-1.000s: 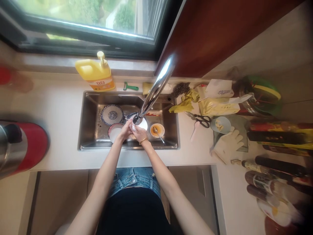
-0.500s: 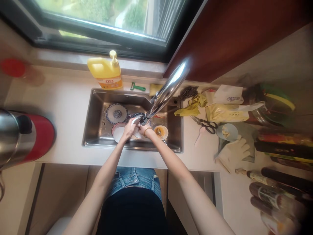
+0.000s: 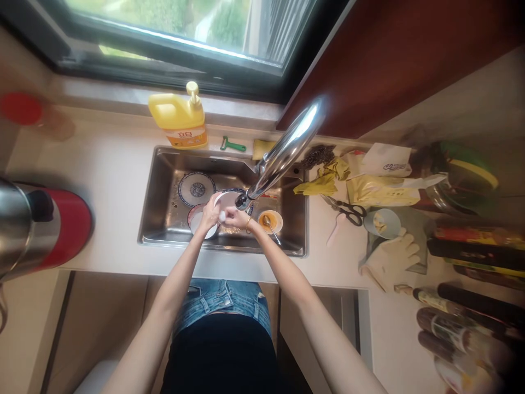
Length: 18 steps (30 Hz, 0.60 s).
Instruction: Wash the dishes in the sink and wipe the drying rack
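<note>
Under the faucet spout (image 3: 241,201), my left hand (image 3: 210,213) grips a white bowl (image 3: 228,201) by its left side, with the bowl tipped. My right hand (image 3: 237,218), a bangle at its wrist, is closed in front of the bowl. At its fingertips shows a small white thing (image 3: 222,216), too small to name. Below, in the metal sink (image 3: 164,230), lie a blue-patterned plate (image 3: 197,189), a red-rimmed bowl (image 3: 197,220) partly behind my left hand, and a small bowl (image 3: 277,218) with orange liquid and a spoon (image 3: 273,230).
Behind the sink stand a yellow detergent bottle (image 3: 180,120) and a green peeler (image 3: 233,144). To the right lie yellow gloves (image 3: 318,185), scissors (image 3: 348,210), a pale glove (image 3: 388,254) and several bottles. At left is a red and steel appliance (image 3: 69,230).
The bowl's white inside now shows more to the camera. My right hand has shifted slightly left and down, out from under the spout, and the small white thing has come into view.
</note>
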Available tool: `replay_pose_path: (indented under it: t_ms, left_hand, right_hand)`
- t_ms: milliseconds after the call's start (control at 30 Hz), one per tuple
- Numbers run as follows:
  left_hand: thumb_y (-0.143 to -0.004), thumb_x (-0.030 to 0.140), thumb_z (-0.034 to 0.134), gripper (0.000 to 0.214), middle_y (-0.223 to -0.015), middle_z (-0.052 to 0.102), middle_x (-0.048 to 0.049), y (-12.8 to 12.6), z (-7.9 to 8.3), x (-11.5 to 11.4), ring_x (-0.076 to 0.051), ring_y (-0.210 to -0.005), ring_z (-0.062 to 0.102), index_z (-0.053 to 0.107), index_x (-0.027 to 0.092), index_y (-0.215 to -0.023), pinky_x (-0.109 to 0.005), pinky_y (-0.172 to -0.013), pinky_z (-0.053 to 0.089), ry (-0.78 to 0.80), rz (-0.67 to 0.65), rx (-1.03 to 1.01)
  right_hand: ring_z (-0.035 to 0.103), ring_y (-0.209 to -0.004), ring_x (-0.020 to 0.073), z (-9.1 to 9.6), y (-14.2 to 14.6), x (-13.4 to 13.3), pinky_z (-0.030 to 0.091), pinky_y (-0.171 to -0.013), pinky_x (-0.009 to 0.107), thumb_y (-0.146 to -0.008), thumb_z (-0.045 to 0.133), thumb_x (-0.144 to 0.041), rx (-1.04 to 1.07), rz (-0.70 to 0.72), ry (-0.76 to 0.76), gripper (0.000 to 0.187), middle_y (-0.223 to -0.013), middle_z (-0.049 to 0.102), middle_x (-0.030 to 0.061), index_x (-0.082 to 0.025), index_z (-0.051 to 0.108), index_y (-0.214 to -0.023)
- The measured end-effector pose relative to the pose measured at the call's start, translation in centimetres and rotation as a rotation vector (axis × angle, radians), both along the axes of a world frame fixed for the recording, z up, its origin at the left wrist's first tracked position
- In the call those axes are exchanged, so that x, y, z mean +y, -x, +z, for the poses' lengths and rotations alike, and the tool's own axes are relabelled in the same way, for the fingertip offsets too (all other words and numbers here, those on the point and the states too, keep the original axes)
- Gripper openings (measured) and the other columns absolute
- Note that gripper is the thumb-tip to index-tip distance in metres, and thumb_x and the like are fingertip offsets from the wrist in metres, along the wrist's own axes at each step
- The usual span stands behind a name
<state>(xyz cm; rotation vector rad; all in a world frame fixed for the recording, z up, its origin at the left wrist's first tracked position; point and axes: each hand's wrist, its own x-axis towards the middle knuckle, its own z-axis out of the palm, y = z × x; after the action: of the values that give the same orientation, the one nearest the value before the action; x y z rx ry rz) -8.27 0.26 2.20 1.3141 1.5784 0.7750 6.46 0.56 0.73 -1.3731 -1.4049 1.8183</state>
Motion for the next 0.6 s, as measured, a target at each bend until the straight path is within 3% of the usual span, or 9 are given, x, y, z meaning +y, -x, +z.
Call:
replay_pose_path:
  t_ms: [33, 133, 233, 333, 400, 467, 533, 600]
  left_hand:
    - [-0.086, 0.016, 0.044, 0.048, -0.136, 0.059, -0.0105, 0.1, 0.2, 0.0, -0.026, -0.13, 0.051, 0.059, 0.019, -0.131, -0.039, -0.114, 0.035, -0.037, -0.035, 0.058]
    - [-0.076, 0.006, 0.045, 0.066, -0.138, 0.055, -0.0119, 0.4, 0.9, -0.3, -0.028, -0.133, 0.047, 0.054, 0.021, -0.14, -0.039, -0.113, 0.036, -0.111, -0.064, 0.265]
    - [-0.077, 0.007, 0.049, 0.064, -0.14, 0.051, -0.0136, 1.6, 1.7, -0.7, -0.031, -0.136, 0.043, 0.057, 0.023, -0.139, -0.041, -0.114, 0.035, -0.142, -0.015, 0.43]
    - [-0.079, 0.016, 0.059, 0.054, -0.141, 0.048, -0.0172, 4.3, 2.6, -0.9, -0.036, -0.139, 0.039, 0.06, 0.02, -0.133, -0.041, -0.114, 0.034, -0.202, 0.086, 0.467]
    - [-0.079, 0.024, 0.064, 0.055, -0.141, 0.047, -0.0184, 6.8, 3.1, -0.8, -0.036, -0.138, 0.04, 0.055, 0.018, -0.133, -0.041, -0.111, 0.037, -0.248, 0.251, 0.447]
    - [-0.082, 0.024, 0.059, 0.052, -0.136, 0.049, -0.018, 9.6, 3.4, -0.5, -0.033, -0.132, 0.047, 0.048, 0.016, -0.132, -0.043, -0.109, 0.039, -0.279, 0.519, 0.418]
    - [-0.084, 0.017, 0.049, 0.04, -0.126, 0.054, -0.0155, 12.6, 3.3, -0.2, -0.027, -0.121, 0.054, 0.045, 0.016, -0.124, -0.044, -0.108, 0.041, -0.233, 0.828, 0.363]
    - [-0.086, 0.014, 0.044, 0.03, -0.117, 0.056, -0.0123, 15.5, 3.0, 0.0, -0.022, -0.111, 0.058, 0.041, 0.017, -0.115, -0.043, -0.105, 0.044, -0.111, 1.079, 0.268]
  right_hand:
    - [0.046, -0.06, 0.0097, -0.1, -0.5, -0.2, 0.046, -0.067, 0.021, -0.062, 0.073, -0.014, -0.038, -0.028, 0.013, 0.017, -0.055, 0.052, -0.0057, -0.019, 0.057, -0.057]
    - [0.045, -0.06, 0.0108, -0.7, -1.3, -0.8, 0.046, -0.068, 0.021, -0.06, 0.068, -0.008, -0.068, -0.315, 0.1, 0.014, -0.056, 0.053, -0.0047, -0.019, 0.06, -0.058]
    - [0.052, -0.063, 0.0133, -1.8, -1.3, -1.4, 0.05, -0.067, 0.024, -0.073, 0.06, -0.022, -0.015, -0.465, 0.18, 0.007, -0.063, 0.059, -0.0024, -0.02, 0.059, -0.067]
    - [0.059, -0.062, 0.0144, -3.0, -0.4, -2.3, 0.054, -0.063, 0.027, -0.083, 0.053, -0.038, 0.153, -0.527, 0.345, 0.02, -0.068, 0.062, -0.0007, -0.019, 0.059, -0.082]
    - [0.062, -0.064, 0.0147, -3.8, 0.9, -3.2, 0.056, -0.064, 0.029, -0.084, 0.055, -0.038, 0.135, -0.481, 0.411, 0.021, -0.072, 0.063, -0.0006, -0.019, 0.058, -0.092]
    - [0.064, -0.072, 0.0161, -4.4, 2.6, -4.2, 0.058, -0.072, 0.033, -0.083, 0.058, -0.029, -0.029, -0.361, 0.369, 0.018, -0.077, 0.064, 0.0003, -0.019, 0.059, -0.097]
    - [0.065, -0.09, 0.0186, -4.9, 4.6, -5.1, 0.055, -0.089, 0.037, -0.082, 0.058, -0.019, -0.195, -0.21, 0.247, 0.023, -0.092, 0.067, 0.005, -0.018, 0.062, -0.105]
    - [0.06, -0.11, 0.0215, -5.1, 6.4, -5.7, 0.046, -0.103, 0.037, -0.082, 0.056, -0.012, -0.353, 0.047, 0.063, 0.036, -0.113, 0.065, 0.0118, -0.014, 0.063, -0.118]
